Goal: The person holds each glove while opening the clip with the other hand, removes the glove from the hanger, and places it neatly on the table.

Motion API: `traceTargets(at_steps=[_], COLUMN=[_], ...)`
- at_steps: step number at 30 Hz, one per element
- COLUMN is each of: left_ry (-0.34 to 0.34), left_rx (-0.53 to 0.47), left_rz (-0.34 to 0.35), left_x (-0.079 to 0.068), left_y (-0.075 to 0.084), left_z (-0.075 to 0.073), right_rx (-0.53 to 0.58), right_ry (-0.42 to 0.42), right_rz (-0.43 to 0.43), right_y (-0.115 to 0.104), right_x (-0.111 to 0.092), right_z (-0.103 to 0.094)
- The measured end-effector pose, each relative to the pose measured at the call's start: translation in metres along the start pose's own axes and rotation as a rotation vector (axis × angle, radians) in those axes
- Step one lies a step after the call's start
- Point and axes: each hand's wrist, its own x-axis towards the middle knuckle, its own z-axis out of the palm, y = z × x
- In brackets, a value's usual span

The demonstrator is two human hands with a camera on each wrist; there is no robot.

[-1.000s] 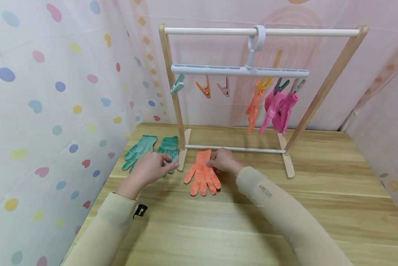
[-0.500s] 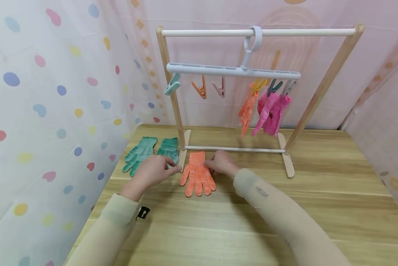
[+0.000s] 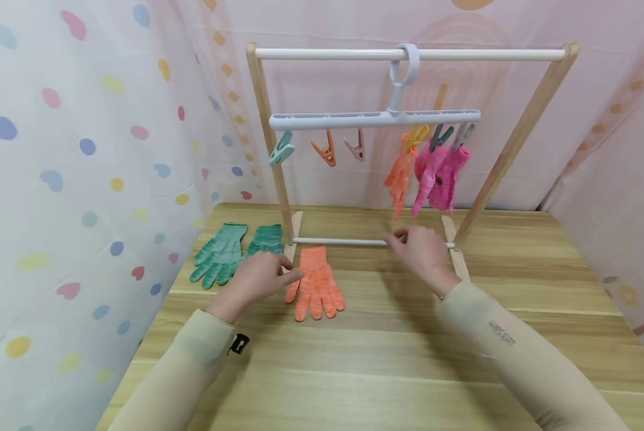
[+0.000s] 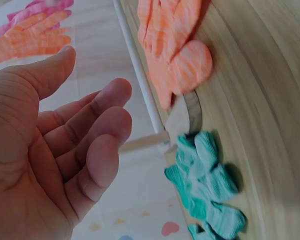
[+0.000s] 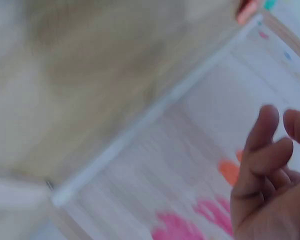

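My left hand (image 3: 257,278) hovers with relaxed fingers between the green gloves and the flat orange glove (image 3: 316,284); its thumb tip overlaps the orange glove's edge in the head view. The left wrist view shows that hand (image 4: 65,140) holding nothing, fingers loosely bent. One green glove (image 3: 218,254) lies at the far left, a second green glove (image 3: 265,238) beside it, partly hidden by the hand. My right hand (image 3: 421,254) is in the air before the rack's lower bar, fingers loosely curled around nothing. Above it hang an orange glove (image 3: 400,176) and pink gloves (image 3: 448,179).
A wooden rack with a white top bar (image 3: 333,54) carries a pale hanger (image 3: 333,121). Mint (image 3: 282,148), orange (image 3: 324,149) and pinkish (image 3: 357,146) clothespins hang without gloves at its left. Its foot (image 3: 459,263) stands on the table (image 3: 354,371).
My right hand has let go of the flat orange glove and moved right. That glove first slid a little left. My left hand has shifted slightly right, towards it.
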Motion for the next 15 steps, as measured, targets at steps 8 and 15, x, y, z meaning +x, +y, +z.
traceTargets(at_steps=[8, 15], left_ry=[-0.007, 0.012], left_rx=[0.024, 0.007], left_rz=[0.043, 0.109], left_x=[0.008, 0.013], left_y=[0.027, 0.045], left_z=[-0.004, -0.006], right_rx=[-0.034, -0.040], right_ry=[0.274, 0.306], right_rz=[-0.061, -0.008], right_y=[-0.022, -0.026], right_x=[0.014, 0.031], right_z=[-0.033, -0.037])
